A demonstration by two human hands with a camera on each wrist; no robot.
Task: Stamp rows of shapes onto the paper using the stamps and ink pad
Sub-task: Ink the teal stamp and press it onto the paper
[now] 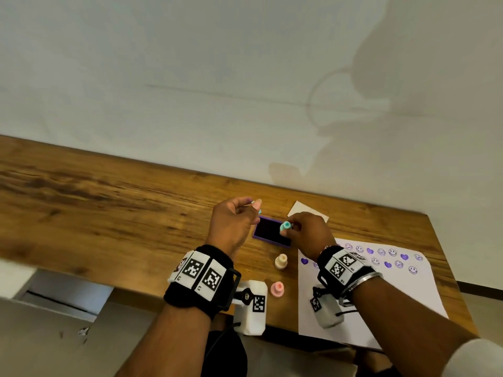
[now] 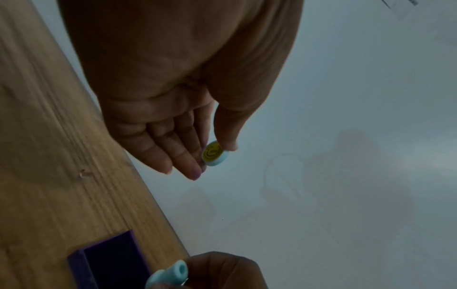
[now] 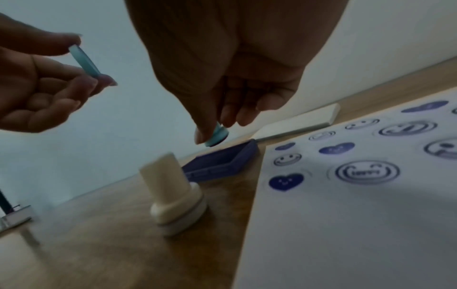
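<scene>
My right hand (image 1: 307,232) pinches a teal stamp (image 1: 285,226) by its stem, holding it just above the open purple ink pad (image 1: 270,235) on the wooden table (image 1: 109,213). My left hand (image 1: 234,224) is raised beside the pad, thumb and fingers pinching the stamp's teal cap (image 2: 214,154), which has a yellow smiley on it. A cream stamp (image 1: 281,261) and a pink stamp (image 1: 277,289) stand on the table left of the paper (image 1: 381,303), which shows rows of purple hearts and smileys.
</scene>
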